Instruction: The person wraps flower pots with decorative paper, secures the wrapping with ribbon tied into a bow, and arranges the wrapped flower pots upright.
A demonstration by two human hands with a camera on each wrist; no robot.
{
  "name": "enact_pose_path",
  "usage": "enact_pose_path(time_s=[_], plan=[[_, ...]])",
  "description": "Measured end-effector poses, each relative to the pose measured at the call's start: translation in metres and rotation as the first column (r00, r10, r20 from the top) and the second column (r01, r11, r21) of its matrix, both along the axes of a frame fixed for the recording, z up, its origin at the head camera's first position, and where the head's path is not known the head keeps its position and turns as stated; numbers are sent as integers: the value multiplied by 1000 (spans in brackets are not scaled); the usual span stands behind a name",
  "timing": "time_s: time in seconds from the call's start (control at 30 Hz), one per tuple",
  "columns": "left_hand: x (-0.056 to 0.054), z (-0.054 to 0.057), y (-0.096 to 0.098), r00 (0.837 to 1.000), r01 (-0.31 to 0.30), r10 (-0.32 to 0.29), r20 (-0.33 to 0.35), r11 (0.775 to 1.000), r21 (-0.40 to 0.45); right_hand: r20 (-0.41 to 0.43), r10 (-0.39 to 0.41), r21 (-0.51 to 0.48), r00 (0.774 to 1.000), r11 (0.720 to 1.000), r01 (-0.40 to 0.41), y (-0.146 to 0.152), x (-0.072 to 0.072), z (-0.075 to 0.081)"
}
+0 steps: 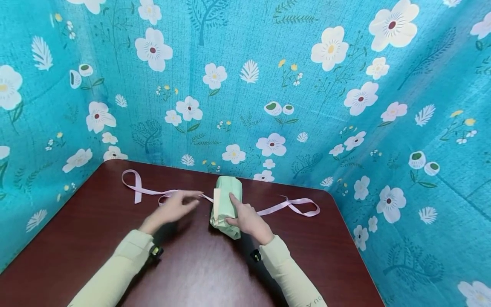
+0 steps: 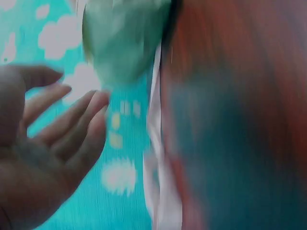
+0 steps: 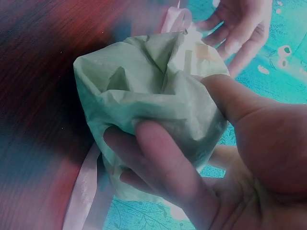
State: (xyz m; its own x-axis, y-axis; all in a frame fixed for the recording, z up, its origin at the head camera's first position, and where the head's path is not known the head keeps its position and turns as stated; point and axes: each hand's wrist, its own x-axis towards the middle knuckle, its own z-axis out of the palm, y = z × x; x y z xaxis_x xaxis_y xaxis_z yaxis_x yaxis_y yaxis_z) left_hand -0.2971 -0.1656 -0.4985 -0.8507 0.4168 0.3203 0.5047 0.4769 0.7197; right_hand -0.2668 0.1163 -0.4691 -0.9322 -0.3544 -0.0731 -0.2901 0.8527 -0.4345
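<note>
A package wrapped in pale green paper (image 1: 229,196) lies near the far edge of the table, its crumpled, folded end toward me. My right hand (image 1: 249,219) grips it from the right; in the right wrist view the thumb and curled fingers (image 3: 165,148) go round the paper. A pink ribbon (image 1: 272,209) extends from both sides of the package, its ends looped. Over the ribbon's left length, beside the package, my left hand (image 1: 175,209) is held with fingers parted and nothing between them. In the left wrist view the package (image 2: 124,38) is blurred beyond those fingertips.
The dark reddish-brown table (image 1: 199,273) has a rounded far right corner. A turquoise flowered cloth (image 1: 238,106) hangs behind it and along both sides. A cream strip (image 1: 216,202) runs along the package's left side. Dark bands with small devices (image 1: 156,251) sit at both wrists.
</note>
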Motion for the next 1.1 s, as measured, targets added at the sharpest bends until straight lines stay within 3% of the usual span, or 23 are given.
enact_pose_path(time_s=[0.03, 0.07, 0.13, 0.2, 0.27, 0.3, 0.37, 0.53, 0.63, 0.73, 0.8, 0.93, 1.1], plan=[[-3, 0, -14, 994, -105, 105, -21, 994, -12, -2, 1, -2, 1000, 1000, -1, 0, 0, 0], [-6, 0, -28, 977, -211, 210, -26, 977, -23, -2, 3, -2, 1000, 1000, -3, 0, 0, 0], [-9, -2, -58, 911, -412, 411, -32, 909, -67, -1, 7, -11, 1000, 1000, -7, 0, 1, 0], [-10, -7, -84, 835, -545, 551, -1, 827, -139, 0, 9, -14, 1000, 1000, -9, 0, 1, 1], [-8, -11, -105, 771, -603, 633, 70, 760, -243, 1, 12, -18, 1000, 1000, -12, 0, 2, 0], [-8, -13, -113, 750, -606, 654, 102, 741, -289, 0, 13, -19, 1000, 1000, -13, 1, 2, 0], [-8, -17, -123, 731, -581, 663, 161, 729, -361, -2, 15, -20, 1000, 1000, -15, 1, 2, 0], [-15, -19, -130, 755, -541, 634, 164, 745, -389, -22, 20, -14, 1000, 1000, -20, 0, 2, 0], [-19, -16, -134, 757, -530, 629, 176, 748, -400, -24, 25, -16, 999, 1000, -25, -1, 1, 0], [-21, -10, -142, 764, -502, 610, 209, 766, -401, -16, 20, -14, 1000, 1000, -20, -1, 1, -1], [-21, -5, -147, 783, -499, 591, 193, 782, -373, -9, 12, -15, 1000, 1000, -12, -1, 1, -2], [-21, 18, -146, 817, -528, 566, 112, 812, -250, -11, 5, -11, 1000, 1000, -5, 0, 1, -2], [-15, 71, -115, 859, -503, 510, 38, 856, -117, -19, 20, -19, 1000, 1000, -20, 0, 2, 1]])
